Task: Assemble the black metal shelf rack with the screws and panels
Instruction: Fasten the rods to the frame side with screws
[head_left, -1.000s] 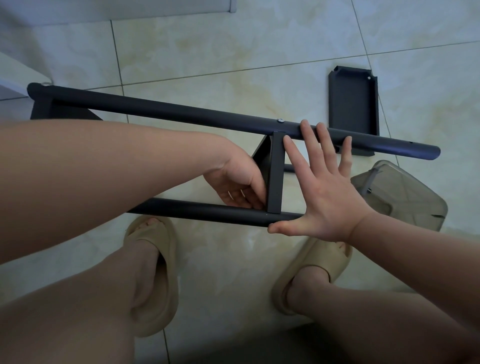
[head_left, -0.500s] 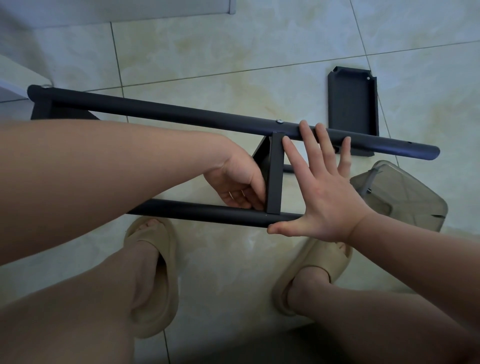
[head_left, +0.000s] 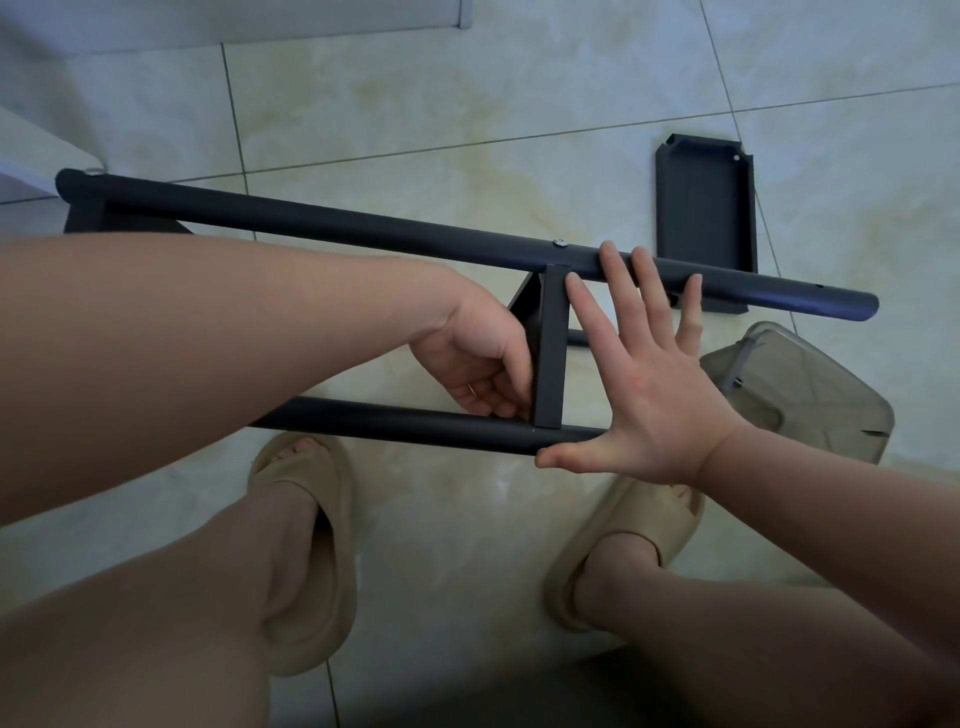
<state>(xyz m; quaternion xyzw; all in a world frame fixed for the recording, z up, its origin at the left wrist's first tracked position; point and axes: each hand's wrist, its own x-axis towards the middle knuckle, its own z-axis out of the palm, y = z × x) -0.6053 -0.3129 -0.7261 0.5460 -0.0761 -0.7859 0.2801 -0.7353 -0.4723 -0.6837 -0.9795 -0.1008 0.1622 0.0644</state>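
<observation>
Two tubes (head_left: 363, 234) are already bridged by a panel (head_left: 551, 343), which the flat, spread right hand (head_left: 649, 379) steadies while the left hand (head_left: 478, 364) curls behind it, contents hidden; a spare panel (head_left: 704, 208) lies unfitted on the floor (head_left: 467, 104).

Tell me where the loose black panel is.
The loose black panel lies on the floor at upper right of the head view, beyond the far tube and the clear plastic box.

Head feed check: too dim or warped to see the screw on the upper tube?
Head view: dim, bluish, no glare; the screw on the upper tube is sharp; the left forearm looms large from the wide lens; what the fingers of the left hand do behind the panel is lost in shadow.
</observation>
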